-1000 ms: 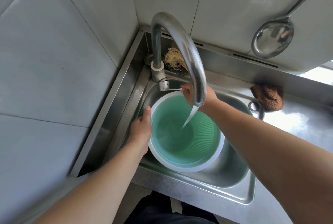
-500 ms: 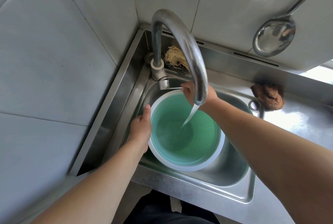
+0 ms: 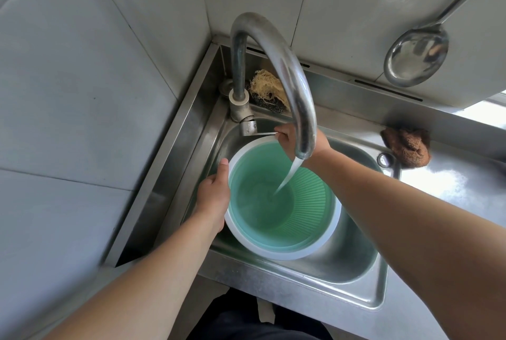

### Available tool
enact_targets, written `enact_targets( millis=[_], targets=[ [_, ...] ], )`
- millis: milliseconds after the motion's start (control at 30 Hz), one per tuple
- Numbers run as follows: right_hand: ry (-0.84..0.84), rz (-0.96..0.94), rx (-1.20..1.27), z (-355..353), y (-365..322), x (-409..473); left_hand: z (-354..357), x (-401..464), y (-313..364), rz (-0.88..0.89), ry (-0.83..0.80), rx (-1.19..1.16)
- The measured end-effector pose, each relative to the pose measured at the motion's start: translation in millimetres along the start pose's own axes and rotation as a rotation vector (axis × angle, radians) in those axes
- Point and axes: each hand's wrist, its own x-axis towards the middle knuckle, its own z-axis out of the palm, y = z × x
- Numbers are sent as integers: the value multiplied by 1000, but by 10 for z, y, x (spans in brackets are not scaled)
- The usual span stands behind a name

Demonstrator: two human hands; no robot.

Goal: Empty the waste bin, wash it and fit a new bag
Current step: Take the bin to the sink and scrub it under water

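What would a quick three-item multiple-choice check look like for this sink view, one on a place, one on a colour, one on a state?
1. Where does the waste bin sit?
A. On the counter by the brown cloth
B. In the sink basin under the faucet
C. On the floor

2. What colour is the bin's inside?
A. Green
B. Red
C. Black

3. What is the state of the faucet?
A. Off and dry
B. Removed from the sink
C. Running, with a stream falling into the bin

Answers:
1 B: the bin stands inside the steel sink, below the spout.
2 A: the ribbed inner wall is green, with a white rim.
3 C: a stream of water drops from the spout into the bin, while the left hand holds the rim and the right hand is at the tap lever.
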Motion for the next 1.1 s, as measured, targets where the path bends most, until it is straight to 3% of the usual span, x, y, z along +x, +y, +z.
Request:
enact_targets(
  millis=[567, 967, 1100],
  targets=[
    [-11, -49, -23, -101, 15, 118, -3, 38, -37, 25, -10, 27],
    [20, -26, 150, -506, -85, 198, -9, 38, -38, 43, -35, 28],
    [-45, -33, 129, -578, -78, 203, -9, 36, -38, 41, -34, 25]
  ],
)
